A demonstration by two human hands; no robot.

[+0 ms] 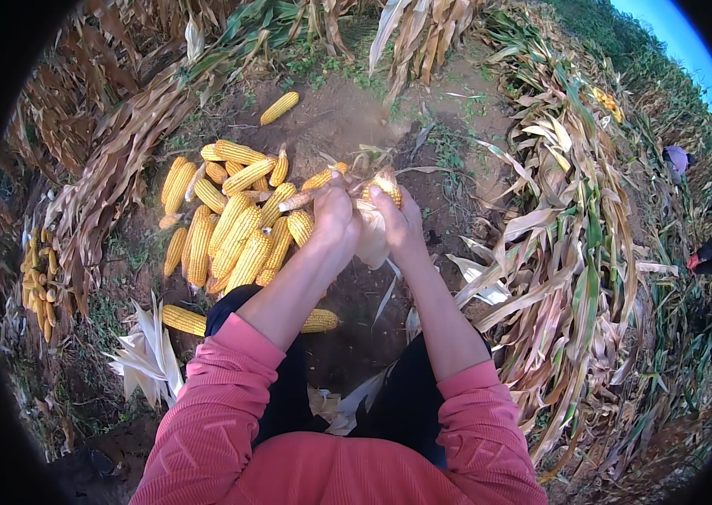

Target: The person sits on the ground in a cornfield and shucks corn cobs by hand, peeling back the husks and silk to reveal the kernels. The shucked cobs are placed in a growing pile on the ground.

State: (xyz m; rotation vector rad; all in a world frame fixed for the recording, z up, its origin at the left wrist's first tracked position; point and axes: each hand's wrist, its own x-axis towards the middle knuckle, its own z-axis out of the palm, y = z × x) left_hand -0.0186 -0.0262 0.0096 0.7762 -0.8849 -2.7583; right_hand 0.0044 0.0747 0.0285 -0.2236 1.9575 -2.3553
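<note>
An ear of corn (386, 187) with some yellow kernels bare is held in front of me, and pale husk (371, 241) hangs below it between my hands. Closed around the ear is my right hand (404, 223), its thumb pressed near the kernels. My left hand (335, 215) is closed too, beside the ear, with husk at its fingers; its exact grip is partly hidden. A brownish stalk end sticks out to its left. Next to that hand lies a pile of husked yellow corn ears (234, 227) on the soil.
One corn ear (279, 108) lies apart beyond the pile, another (183, 320) by my left knee. Dry cornstalks (549, 278) are heaped on the right and far left. Loose husks (150, 358) lie near my left leg. A second corn pile (39, 282) sits farther left.
</note>
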